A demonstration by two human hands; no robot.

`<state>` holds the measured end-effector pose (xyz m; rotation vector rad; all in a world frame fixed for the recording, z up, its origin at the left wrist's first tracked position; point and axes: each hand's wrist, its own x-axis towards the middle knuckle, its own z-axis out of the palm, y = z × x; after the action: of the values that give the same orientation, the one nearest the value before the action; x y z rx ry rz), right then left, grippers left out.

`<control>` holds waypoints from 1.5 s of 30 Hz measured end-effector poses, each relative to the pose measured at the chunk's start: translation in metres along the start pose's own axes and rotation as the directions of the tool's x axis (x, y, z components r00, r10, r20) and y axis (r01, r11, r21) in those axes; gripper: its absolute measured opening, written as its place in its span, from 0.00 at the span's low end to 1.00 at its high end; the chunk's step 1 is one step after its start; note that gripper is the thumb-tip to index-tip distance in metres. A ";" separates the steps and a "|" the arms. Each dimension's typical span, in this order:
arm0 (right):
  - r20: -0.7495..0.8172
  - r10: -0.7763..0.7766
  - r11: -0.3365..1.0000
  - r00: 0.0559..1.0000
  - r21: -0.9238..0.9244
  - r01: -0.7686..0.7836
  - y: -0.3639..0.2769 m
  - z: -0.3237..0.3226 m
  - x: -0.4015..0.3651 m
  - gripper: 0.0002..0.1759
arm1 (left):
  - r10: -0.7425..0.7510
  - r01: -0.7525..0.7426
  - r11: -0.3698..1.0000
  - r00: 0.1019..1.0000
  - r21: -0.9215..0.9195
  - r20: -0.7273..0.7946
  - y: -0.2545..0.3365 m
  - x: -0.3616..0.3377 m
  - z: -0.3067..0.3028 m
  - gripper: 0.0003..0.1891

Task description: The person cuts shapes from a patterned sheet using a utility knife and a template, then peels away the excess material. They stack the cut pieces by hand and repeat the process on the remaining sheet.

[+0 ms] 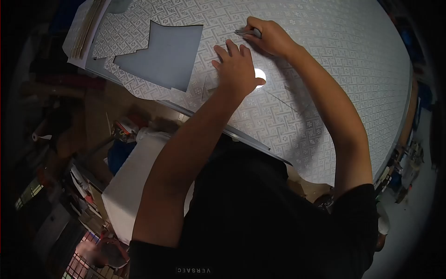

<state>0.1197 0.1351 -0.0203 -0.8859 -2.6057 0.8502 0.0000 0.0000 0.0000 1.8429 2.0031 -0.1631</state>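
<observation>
Patterned pale fabric with a woven-lattice and flower design covers the table. My left hand lies palm down on it, fingers spread and thumb out to the right, beside a bright spot of light. Up and to the right, my right hand is closed round a dark grey pen, its tip pointing left, close to the fabric. Left of my left hand lies a flat grey pattern piece with angled, notched edges. Thin dark lines show on the fabric near my left hand and forearm.
A stack of layered sheets or boards stands at the table's far left corner. The metal table edge runs in front of my body. A white-covered surface is at lower left, with cluttered items beyond it.
</observation>
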 end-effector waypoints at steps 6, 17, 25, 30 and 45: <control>-0.067 0.055 0.991 0.996 0.129 -0.046 -0.004 -0.003 -0.001 0.12 | -0.022 0.022 1.000 0.999 0.002 -0.036 -0.004 0.000 0.001 0.60; 0.079 -0.029 0.999 0.996 -0.031 0.032 -0.015 -0.018 0.016 0.13 | -0.006 0.006 1.000 0.997 0.004 -0.076 -0.005 0.001 0.006 0.60; 0.096 -0.024 0.996 0.995 -0.080 0.031 -0.022 -0.011 0.029 0.13 | -0.009 0.005 0.999 0.995 -0.042 -0.094 -0.005 0.002 0.008 0.55; 0.017 -0.100 0.994 0.995 -0.044 0.100 -0.020 0.003 0.043 0.13 | -0.011 0.006 0.999 0.994 -0.052 -0.108 -0.006 0.003 0.009 0.55; -0.112 0.067 0.997 0.991 0.053 -0.062 -0.025 0.030 0.031 0.13 | -0.018 0.012 0.998 0.995 -0.059 -0.102 -0.007 -0.003 0.010 0.57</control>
<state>0.0716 0.1244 -0.0278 -0.9801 -2.4609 0.8506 -0.0045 -0.0069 -0.0092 1.8345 2.0680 -0.0146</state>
